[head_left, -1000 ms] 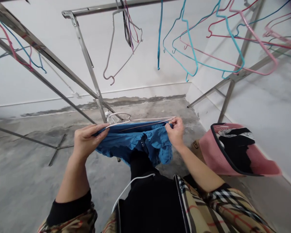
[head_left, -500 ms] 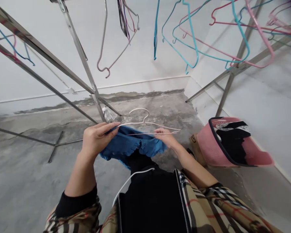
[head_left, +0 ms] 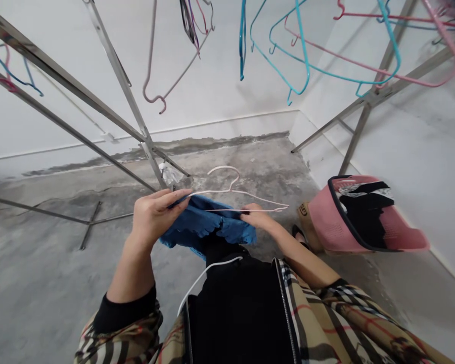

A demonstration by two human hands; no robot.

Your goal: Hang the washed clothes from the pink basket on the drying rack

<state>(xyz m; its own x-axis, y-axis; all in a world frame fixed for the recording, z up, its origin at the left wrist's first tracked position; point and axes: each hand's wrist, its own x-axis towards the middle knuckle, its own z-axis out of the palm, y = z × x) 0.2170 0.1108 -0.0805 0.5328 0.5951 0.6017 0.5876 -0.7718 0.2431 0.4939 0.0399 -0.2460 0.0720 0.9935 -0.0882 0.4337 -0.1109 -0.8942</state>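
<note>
A blue ruffled garment (head_left: 207, 226) hangs bunched between my hands at waist height. My left hand (head_left: 155, 215) pinches its left edge together with the left end of a thin white wire hanger (head_left: 235, 194). The hanger lies flat over the cloth, with its hook pointing away from me. My right hand (head_left: 258, 219) lies on the garment's right side under the hanger's bottom bar, fingers curled on the cloth.
A pink laundry basket (head_left: 364, 215) holding black and white clothes stands on the floor to the right. Metal drying rack bars (head_left: 109, 55) cross overhead and to both sides. Empty teal and pink hangers (head_left: 307, 60) dangle above. The concrete floor meets white walls.
The hanger has slid out from the garment's edge and now lies on top, its hook showing. My right hand dropped lower and moved left onto the cloth. The garment is more bunched.
</note>
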